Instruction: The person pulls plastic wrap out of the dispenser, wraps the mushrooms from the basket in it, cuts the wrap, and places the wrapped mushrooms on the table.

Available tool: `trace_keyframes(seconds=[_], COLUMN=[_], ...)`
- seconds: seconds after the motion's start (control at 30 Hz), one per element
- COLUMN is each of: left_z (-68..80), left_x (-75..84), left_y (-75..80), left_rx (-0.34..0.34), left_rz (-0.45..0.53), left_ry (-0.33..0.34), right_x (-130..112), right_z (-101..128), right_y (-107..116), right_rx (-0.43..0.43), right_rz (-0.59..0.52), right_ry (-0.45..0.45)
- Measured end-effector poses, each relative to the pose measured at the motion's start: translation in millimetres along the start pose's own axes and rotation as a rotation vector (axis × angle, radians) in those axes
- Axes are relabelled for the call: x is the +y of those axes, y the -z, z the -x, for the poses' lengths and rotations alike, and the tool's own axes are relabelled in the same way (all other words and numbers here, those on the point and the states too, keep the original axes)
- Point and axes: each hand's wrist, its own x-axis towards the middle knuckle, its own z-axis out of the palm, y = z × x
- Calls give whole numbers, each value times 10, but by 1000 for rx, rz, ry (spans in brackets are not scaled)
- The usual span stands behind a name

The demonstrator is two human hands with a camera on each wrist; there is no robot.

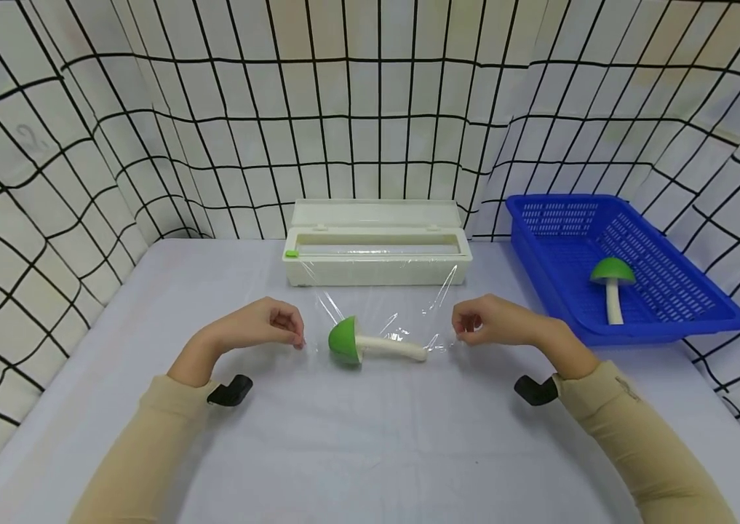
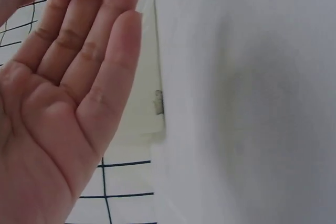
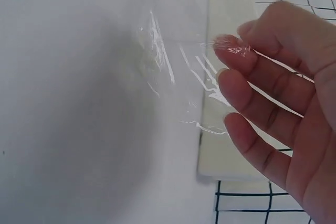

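Note:
A sheet of clear plastic wrap runs forward from a white wrap dispenser with its lid up. My left hand pinches the sheet's left corner between thumb and fingertips. On the other side, my right hand pinches the right corner; bunched film shows between thumb and forefinger in the right wrist view. Between the hands lies a toy mushroom, its green cap to the left and its white stem to the right. The stretched film overlaps the mushroom in the head view.
A blue plastic basket stands at the right with a second green-capped mushroom inside. Black wire grid panels rise along the back and both sides. White cloth covers the table. A green slider sits at the dispenser's left end.

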Motion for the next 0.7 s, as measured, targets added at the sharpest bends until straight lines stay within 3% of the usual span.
trace_keyframes(seconds=[0.2,0.37,0.7], left_z=[-124,-198,-241], left_x=[-121,-183,-134], left_y=[-34,-89,-177], left_rx=[82,110,214], left_rz=[55,69,-42], left_ry=[19,-4,-77], right_x=[88,155,226], right_z=[-156,-256,-331], right_y=[-76,-150,-172], right_rx=[37,50,56], right_rz=[8,23,87], right_ry=[15,27,11])
